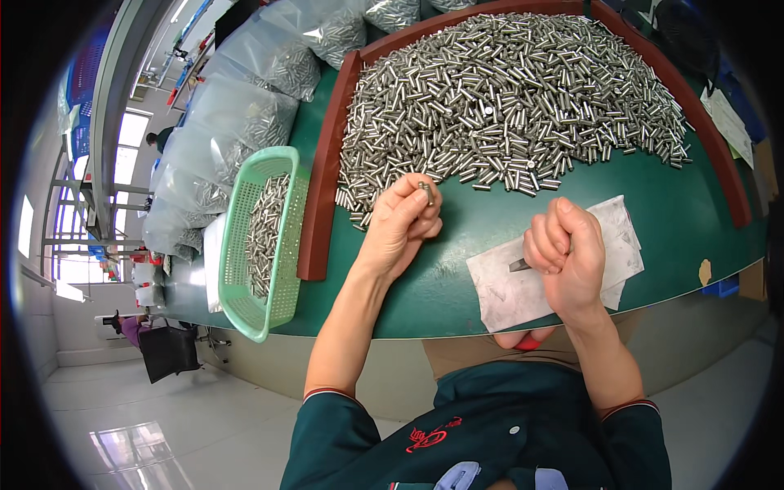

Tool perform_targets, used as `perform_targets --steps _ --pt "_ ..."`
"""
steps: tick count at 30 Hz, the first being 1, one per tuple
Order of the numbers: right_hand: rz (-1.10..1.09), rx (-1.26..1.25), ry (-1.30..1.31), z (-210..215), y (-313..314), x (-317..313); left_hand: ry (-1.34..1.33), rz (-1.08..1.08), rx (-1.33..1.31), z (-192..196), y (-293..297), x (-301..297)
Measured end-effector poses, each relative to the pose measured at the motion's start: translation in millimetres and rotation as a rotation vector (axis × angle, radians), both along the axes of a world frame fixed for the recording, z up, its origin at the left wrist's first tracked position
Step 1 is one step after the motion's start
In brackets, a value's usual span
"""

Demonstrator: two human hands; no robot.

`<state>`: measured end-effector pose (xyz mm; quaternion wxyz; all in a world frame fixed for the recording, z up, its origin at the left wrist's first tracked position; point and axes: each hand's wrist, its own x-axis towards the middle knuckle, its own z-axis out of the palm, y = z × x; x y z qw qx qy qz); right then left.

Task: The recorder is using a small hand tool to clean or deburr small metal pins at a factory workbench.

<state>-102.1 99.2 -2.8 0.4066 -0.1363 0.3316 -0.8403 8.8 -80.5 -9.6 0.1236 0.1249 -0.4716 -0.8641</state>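
My left hand (402, 220) is closed, pinching a small metal pin (426, 194) between thumb and fingertips at the near edge of the heap. A large pile of shiny cylindrical metal pins (498, 98) covers the far part of the green table. My right hand (567, 249) is curled into a fist above white, smudged sheets of paper (510, 298). From its little-finger side a short grey metal piece (518, 265) sticks out; the rest is hidden in the fist, so I cannot tell its kind.
A dark red wooden border (322, 188) frames the heap on the green table (433, 290). To its left stands a light green perforated basket (294, 282) holding pins. Clear plastic bags of pins (245, 106) line the table's left and far sides. A black chair (169, 351) is farther left.
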Motion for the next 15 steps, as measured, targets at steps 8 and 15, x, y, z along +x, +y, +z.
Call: perform_targets --steps 8,15 --pt "-0.012 0.016 -0.008 1 -2 1 -0.218 -0.022 0.143 9 3 1" --pt "-0.008 0.015 -0.030 0 -1 1 -0.278 0.000 0.118 13 5 2"
